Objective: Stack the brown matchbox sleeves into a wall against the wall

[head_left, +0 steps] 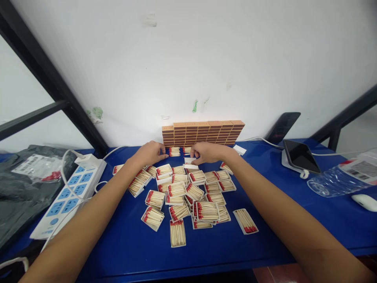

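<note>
My right hand [205, 152] pinches a small white matchbox tray [188, 160] near the wall. Beside a small bunch of loose red-tipped matches [174, 152] rests my left hand [152, 152], its fingers a little apart and nothing visible in them. A second bunch of matches [186, 150] lies just left of my right fingers. Toward me, several open trays filled with matches [176, 189] are spread and partly piled up. Behind both hands, closed matchboxes [200, 133] with brown sides stand stacked in rows against the wall.
A blue table [126, 243] carries everything. On the left are a white power strip [70, 192] with cables and a dark plastic bag [26, 184]. To the right are a phone on a stand [302, 155], a dark device leaning on the wall [284, 126], a plastic bottle [338, 179] and a white mouse [365, 202].
</note>
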Motion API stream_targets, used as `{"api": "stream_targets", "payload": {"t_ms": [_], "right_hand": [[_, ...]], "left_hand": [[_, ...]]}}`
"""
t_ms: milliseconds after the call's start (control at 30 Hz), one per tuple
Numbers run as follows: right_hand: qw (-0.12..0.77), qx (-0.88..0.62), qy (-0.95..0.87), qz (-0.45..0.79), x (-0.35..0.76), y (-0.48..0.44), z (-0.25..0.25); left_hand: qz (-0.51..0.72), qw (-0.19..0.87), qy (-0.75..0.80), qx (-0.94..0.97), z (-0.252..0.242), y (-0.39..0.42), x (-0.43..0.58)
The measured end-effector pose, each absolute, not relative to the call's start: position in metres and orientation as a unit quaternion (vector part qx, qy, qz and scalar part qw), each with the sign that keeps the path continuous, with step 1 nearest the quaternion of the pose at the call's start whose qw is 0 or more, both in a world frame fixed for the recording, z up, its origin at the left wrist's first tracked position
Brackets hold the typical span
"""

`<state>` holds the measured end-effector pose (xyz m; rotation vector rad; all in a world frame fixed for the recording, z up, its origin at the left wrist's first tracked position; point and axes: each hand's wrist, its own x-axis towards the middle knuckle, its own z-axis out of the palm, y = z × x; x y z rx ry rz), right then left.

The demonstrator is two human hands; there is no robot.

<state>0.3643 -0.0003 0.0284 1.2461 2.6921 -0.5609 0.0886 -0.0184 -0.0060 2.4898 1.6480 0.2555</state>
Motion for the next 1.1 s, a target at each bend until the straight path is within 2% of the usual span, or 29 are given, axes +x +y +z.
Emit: {"api": "stream_targets", "payload": {"t_ms": [567, 1100], "right_hand": [[0.038, 0.388, 0.899, -0.199, 0.369, 0.006, 0.025], [0.001, 0.411, 0.903, -0.126, 0.363, 0.009, 0.014]], "left_hand": [[0.086, 0.081, 0.549, 0.827, -0.006, -0.019, 0.088], [0.087, 0.084, 0.55, 0.826, -0.006, -0.019, 0.088]]}}
